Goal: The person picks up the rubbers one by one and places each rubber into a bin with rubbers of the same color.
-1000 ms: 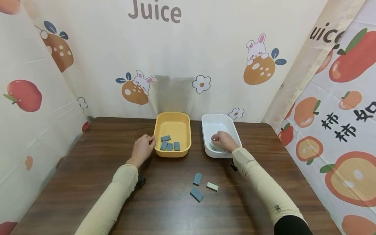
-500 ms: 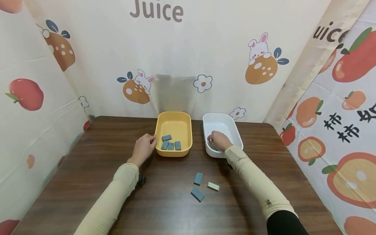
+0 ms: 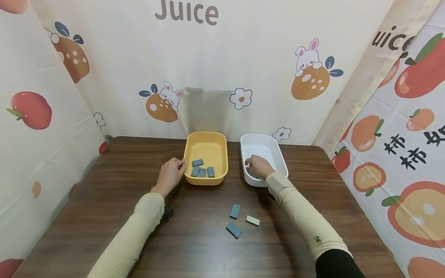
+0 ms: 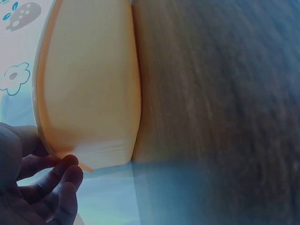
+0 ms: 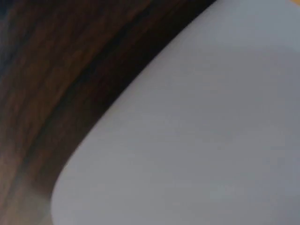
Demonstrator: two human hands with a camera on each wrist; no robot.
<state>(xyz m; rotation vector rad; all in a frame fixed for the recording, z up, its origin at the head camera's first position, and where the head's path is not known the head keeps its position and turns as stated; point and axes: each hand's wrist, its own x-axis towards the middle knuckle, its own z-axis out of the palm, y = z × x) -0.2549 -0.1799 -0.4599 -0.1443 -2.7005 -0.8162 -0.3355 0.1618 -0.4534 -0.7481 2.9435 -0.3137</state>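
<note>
My left hand (image 3: 170, 173) pinches the left rim of a yellow tray (image 3: 223, 174); the left wrist view shows thumb and fingers (image 4: 70, 161) at that rim. Several small blue-grey rectangular tiles (image 3: 196, 171) lie at the near end inside the tray. To the right, my right hand (image 3: 260, 166) reaches down into a white tray (image 3: 280, 162), its fingers bent. A small whitish spot shows at its fingertips, too small to identify. The hand covers most of what lies in the tray's near end. The right wrist view has only the white tray's blurred outer wall (image 5: 187, 131).
On the brown wooden table (image 3: 194, 247), nearer than the trays, lie a rounded-end blue-grey tile (image 3: 235, 211), another blue-grey tile (image 3: 234, 230) and a pale cream block (image 3: 252, 220). A printed curtain (image 3: 208, 58) hangs behind the table's back edge.
My right hand has shifted slightly left inside the white tray, then stayed nearly still. The left hand keeps its grip on the yellow rim. The head view has moved slightly.
</note>
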